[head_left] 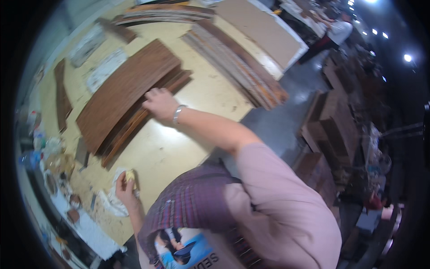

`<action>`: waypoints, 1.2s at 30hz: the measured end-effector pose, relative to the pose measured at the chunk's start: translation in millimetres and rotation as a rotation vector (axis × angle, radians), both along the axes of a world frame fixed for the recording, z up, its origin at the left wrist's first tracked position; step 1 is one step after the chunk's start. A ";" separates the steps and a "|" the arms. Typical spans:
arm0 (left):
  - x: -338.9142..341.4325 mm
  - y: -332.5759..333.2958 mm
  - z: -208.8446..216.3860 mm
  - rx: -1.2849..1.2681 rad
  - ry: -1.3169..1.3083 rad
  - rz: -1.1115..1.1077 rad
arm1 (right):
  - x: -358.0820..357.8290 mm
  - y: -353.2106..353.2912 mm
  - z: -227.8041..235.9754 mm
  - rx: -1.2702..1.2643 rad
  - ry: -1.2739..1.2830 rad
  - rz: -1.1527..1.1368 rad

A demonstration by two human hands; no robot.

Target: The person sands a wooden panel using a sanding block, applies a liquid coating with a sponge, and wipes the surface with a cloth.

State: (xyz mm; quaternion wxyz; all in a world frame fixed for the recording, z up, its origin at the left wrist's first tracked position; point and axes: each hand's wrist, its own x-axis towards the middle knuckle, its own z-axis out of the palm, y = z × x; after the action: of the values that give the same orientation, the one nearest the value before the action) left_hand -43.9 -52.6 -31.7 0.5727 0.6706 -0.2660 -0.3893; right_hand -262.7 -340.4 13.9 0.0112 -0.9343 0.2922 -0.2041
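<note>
A stack of brown curved wooden boards lies on the pale yellow tabletop, its top board broad and flat. My right hand, a metal bracelet at the wrist, reaches across to the stack's near side. Its fingers curl over a narrow curved wooden board sticking out below the broad one; the fingertips are partly hidden. Closer to me, on the left, my left hand is closed on a small pale yellow wad, perhaps sponge or cloth. A crumpled white cloth lies beside and under that hand.
More curved boards are stacked at the far right, with others along the far edge. A thin curved piece lies at left. Bottles and jars crowd the left side. Wooden cabinets stand right; another person works beyond.
</note>
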 end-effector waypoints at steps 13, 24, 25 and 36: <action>-5.4 0.2 105.6 -0.332 0.281 0.151 | -42.0 59.5 53.3 1.453 -0.216 -0.172; -57.0 -47.7 142.0 -0.314 -0.696 -0.177 | -23.1 82.1 89.0 1.701 -0.591 -0.249; -64.0 -48.7 146.3 -0.386 -0.792 -0.261 | -20.2 84.1 90.1 1.702 -0.598 -0.268; 36.6 -101.2 142.9 -0.346 -0.983 0.092 | -59.9 112.8 79.5 1.576 -0.350 -0.200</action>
State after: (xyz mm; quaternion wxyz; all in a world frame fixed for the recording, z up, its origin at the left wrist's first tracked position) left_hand -7.3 -153.9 111.2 0.4992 0.6807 -0.5342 0.0465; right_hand -322.6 -227.7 93.4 0.6928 -0.5760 0.4260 -0.0818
